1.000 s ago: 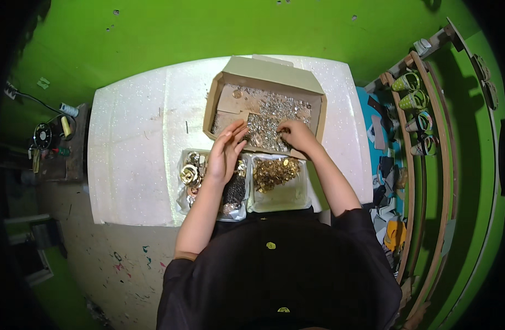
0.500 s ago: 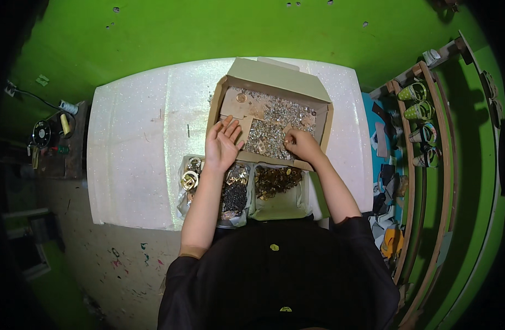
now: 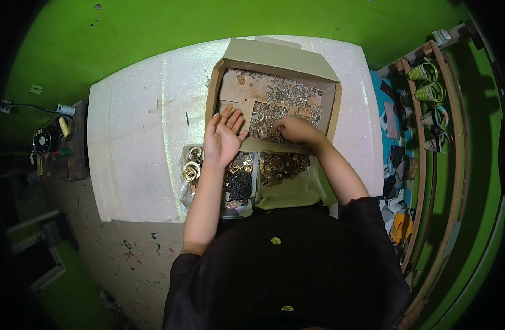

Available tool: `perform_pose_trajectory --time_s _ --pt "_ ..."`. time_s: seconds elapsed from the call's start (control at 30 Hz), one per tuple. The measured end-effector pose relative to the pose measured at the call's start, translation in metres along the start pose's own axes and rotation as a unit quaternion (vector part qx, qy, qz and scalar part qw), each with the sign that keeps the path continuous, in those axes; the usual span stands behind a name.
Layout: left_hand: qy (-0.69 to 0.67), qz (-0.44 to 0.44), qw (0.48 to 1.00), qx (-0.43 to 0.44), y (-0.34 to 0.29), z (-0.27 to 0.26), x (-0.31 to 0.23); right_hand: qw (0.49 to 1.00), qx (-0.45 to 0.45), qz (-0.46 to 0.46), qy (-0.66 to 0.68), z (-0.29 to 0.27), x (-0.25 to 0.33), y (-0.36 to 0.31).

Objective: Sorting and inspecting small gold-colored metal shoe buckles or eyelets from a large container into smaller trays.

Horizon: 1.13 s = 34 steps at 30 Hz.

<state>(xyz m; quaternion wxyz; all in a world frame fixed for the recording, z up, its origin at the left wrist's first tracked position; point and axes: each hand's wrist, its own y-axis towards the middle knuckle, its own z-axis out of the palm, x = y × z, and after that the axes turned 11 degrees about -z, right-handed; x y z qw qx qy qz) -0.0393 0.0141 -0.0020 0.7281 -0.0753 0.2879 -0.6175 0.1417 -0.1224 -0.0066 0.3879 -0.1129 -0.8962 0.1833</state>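
Note:
My left hand (image 3: pixel 224 142) is palm up with its fingers stretched out, over the near left corner of a cardboard box (image 3: pixel 211 91). Nothing shows on the palm. Inside the box lies a spread of small shiny silvery pieces (image 3: pixel 291 91), with a round gold-coloured piece (image 3: pixel 241 80) at the far left. Just above these pieces is my right hand (image 3: pixel 301 132), fingers curled into a pinch; what they hold, if anything, is hidden. Beside the fingertips sits a larger pale buckle-like piece (image 3: pixel 264 131).
Nearer to me, one container holds gold-coloured rings (image 3: pixel 191 171) and black beads (image 3: pixel 238 188); another holds bronze-coloured pieces (image 3: pixel 282 168). All stand on a glittery white table (image 3: pixel 137 137). A wooden rack (image 3: pixel 447 82) with sandals (image 3: pixel 428 91) is at the right.
My right hand has moved left over the silvery pieces, toward the buckle-like piece. The left hand stays palm up. The whole view has shifted slightly.

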Motion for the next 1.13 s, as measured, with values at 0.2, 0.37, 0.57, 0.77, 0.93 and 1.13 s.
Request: perform_pose_trajectory --time_s 0.2,0.37,0.57,0.77,0.93,1.13 --pt "0.001 0.005 1.0 0.003 -0.003 0.0 0.001 0.978 -0.192 0.061 -0.045 -0.017 0.012 0.002" --pt "0.007 0.011 1.0 0.001 -0.002 0.0 0.0 0.974 -0.176 -0.063 -0.129 0.0 0.023 0.011" --pt "0.011 0.012 1.0 0.015 -0.001 -0.001 0.002 0.962 -0.061 -0.033 -0.265 -0.002 0.031 0.001" --pt "0.011 0.014 1.0 0.014 -0.001 -0.003 0.001 0.951 -0.058 -0.013 -0.305 -0.012 -0.003 -0.023" --pt "0.012 0.007 1.0 0.014 0.002 -0.004 -0.002 0.951 -0.004 0.072 -0.3 -0.031 -0.01 -0.037" --pt "0.019 0.004 1.0 0.009 0.002 -0.004 -0.001 0.972 -0.177 0.045 -0.149 -0.035 -0.002 -0.026"
